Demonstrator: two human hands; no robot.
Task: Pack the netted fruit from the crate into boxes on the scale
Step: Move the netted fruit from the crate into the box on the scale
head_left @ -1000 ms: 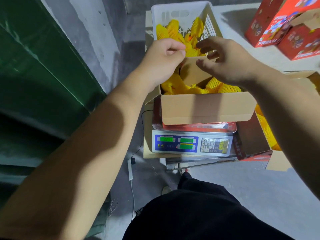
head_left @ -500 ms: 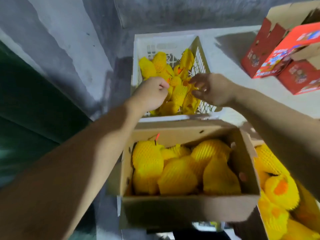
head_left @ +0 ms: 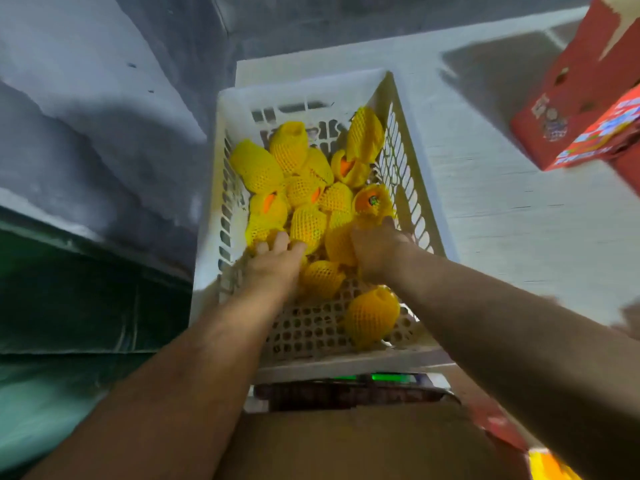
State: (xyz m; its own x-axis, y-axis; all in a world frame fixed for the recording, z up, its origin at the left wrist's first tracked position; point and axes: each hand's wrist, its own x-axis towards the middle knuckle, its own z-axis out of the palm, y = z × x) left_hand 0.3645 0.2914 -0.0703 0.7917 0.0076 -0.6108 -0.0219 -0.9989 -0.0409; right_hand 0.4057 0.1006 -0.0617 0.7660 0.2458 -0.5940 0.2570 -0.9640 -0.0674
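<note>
The white plastic crate (head_left: 412, 140) fills the middle of the view and holds several fruits in yellow foam nets (head_left: 256, 164). Both my hands are down inside it. My left hand (head_left: 273, 261) reaches forward, its fingertips resting on the lower edge of one netted fruit (head_left: 308, 226). My right hand (head_left: 377, 251) curls its fingers over another netted fruit (head_left: 337, 244) beside it. A lone netted fruit (head_left: 372, 317) lies near the crate's front wall. The scale's green display (head_left: 391, 377) shows just below the crate rim. A blurred brown cardboard box (head_left: 346, 445) sits at the bottom edge.
Red printed cartons (head_left: 588, 109) stand at the upper right on the pale floor. A grey wall rises behind the crate, and a dark green sheet (head_left: 69, 306) lies to the left. More yellow netting (head_left: 547, 462) shows at the bottom right corner.
My view has swung forward from the box on the scale to the crate. Both hands have gone from above the crate rim down into the fruit pile.
</note>
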